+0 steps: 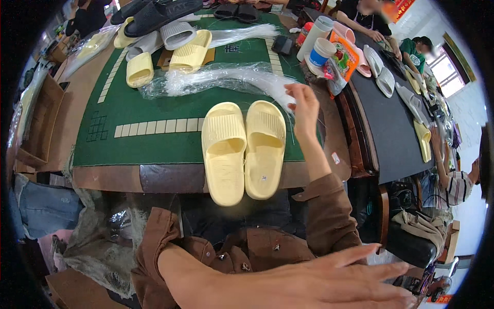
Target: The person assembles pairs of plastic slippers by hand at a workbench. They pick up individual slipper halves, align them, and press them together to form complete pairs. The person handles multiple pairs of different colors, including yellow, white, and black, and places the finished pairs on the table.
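Your right hand (305,107) curls at the clear strands (221,80), its grip unclear, while your left hand (329,282) spreads empty and the paired yellow slippers (225,172) overhang the surface's near edge (110,178), seemingly for easy reach.

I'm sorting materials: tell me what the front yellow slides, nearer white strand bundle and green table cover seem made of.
Front yellow slides: probably moulded foam or rubbery plastic, matte; strap and sole match, no stitching visible.
Nearer white strand bundle: likely plastic filament, glossy; the fine strands catch light.
Green table cover: perhaps felt or similar cloth, matte; it shows no glare.
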### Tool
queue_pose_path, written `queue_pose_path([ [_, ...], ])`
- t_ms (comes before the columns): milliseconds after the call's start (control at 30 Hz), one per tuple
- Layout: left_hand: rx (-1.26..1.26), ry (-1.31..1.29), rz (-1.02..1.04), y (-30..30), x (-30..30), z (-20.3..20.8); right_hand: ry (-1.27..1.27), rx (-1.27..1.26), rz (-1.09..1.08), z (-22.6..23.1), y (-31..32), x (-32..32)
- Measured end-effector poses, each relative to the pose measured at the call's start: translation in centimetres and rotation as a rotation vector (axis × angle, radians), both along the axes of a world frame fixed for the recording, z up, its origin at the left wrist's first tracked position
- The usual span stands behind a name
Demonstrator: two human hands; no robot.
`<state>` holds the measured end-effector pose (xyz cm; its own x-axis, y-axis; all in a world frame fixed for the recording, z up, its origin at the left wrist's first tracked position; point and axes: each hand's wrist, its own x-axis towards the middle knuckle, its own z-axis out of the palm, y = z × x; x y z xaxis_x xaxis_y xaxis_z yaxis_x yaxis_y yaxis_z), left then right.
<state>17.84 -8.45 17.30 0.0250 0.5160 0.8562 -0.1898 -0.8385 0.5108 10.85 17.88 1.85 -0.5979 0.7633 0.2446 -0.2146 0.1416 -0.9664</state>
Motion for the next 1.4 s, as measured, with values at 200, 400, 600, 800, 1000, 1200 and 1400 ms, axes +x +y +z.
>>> queue_pose_path([
  [200,-0.534,0.417,-0.075,-1.2,-3.9,-1.7,0.437,-0.183,-0.116,4.5,4.9,5.6],
  [400,-0.913,0.559,0.903,-1.5,-4.7,-8.7,0.370,0.098,-0.332,7.8,7.9,14.7],
  [600,-0.950,0.964,1.371,-0.4,-5.7,-14.6,0.024,0.915,-1.011,10.0,12.7,23.6],
  [800,-0.991,0.775,1.334,1.4,-4.6,-14.0,-0.513,1.328,-1.128,9.7,14.4,27.2],
  [1000,-0.963,0.972,1.483,4.0,-5.0,-17.3,-0.880,1.015,-0.735,2.0,18.3,25.4],
  [1200,-1.105,0.931,1.492,3.7,-5.8,-19.5,-1.177,0.941,-0.561,3.4,17.9,23.6],
  [1400,-1.084,1.010,1.690,-5.9,-11.2,-19.5,-1.165,0.929,-0.545,2.9,18.3,24.9],
])
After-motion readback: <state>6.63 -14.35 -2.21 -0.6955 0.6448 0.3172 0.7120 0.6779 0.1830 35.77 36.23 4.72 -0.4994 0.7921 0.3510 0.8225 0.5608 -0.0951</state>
